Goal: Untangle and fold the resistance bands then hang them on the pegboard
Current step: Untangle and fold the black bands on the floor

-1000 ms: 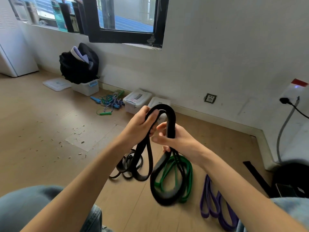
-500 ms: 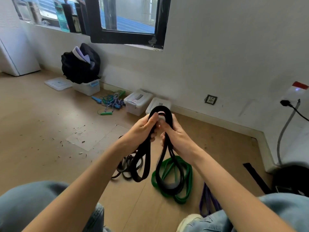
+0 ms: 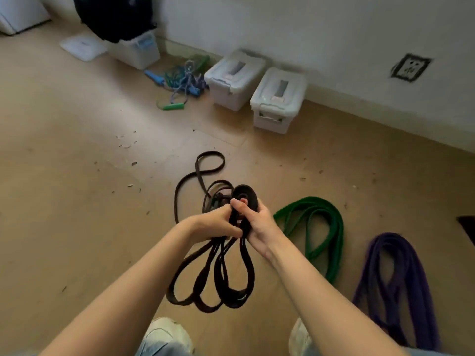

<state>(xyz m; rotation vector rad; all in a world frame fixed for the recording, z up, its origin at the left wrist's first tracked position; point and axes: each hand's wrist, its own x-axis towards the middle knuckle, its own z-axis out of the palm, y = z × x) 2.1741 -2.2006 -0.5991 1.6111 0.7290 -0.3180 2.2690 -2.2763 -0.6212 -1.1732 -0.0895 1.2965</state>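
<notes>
A black resistance band [image 3: 223, 276] hangs folded in several loops from both hands, above the wooden floor. My left hand [image 3: 217, 224] grips the gathered strands from the left. My right hand [image 3: 257, 227] grips them from the right, thumb over the top fold. Behind the hands a thin dark band [image 3: 199, 173] lies tangled on the floor. A green band [image 3: 321, 227] lies folded to the right, and a purple band [image 3: 395, 283] lies further right. No pegboard is in view.
Two lidded white plastic boxes [image 3: 257, 88] stand by the wall, with tangled skipping ropes [image 3: 180, 80] to their left. A black bag on a clear box [image 3: 136, 47] sits at the far left. My two shoes [image 3: 167, 335] show at the bottom edge.
The view has tilted down toward the floor. My hands have come lower and closer together, and the black band now hangs gathered in more loops.
</notes>
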